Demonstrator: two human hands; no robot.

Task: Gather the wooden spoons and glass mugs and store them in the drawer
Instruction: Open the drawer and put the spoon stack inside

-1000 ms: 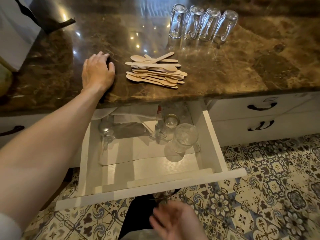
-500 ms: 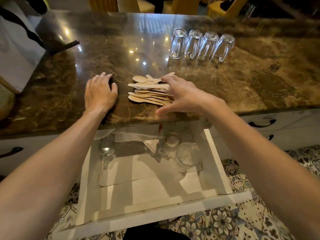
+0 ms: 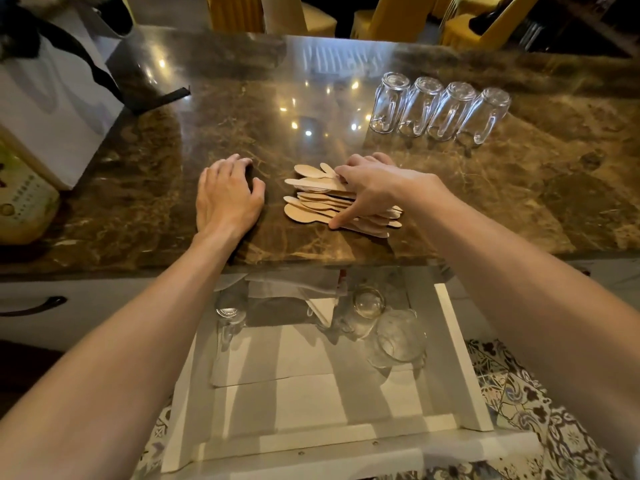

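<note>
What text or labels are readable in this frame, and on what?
Nothing is legible.
Yellow-green package at the far left of the countertop: lines of small print on its label, too blurred to read.
White bag behind it: no print visible.
Wooden spoons, glass mugs, drawer: no markings visible.

The spoons (image 3: 322,199) lie mid-counter (image 3: 519,188), with four mugs (image 3: 440,110) in a row at their two o'clock. The open drawer (image 3: 460,358) at six o'clock, below the counter, holds more glasses (image 3: 398,337).
</note>
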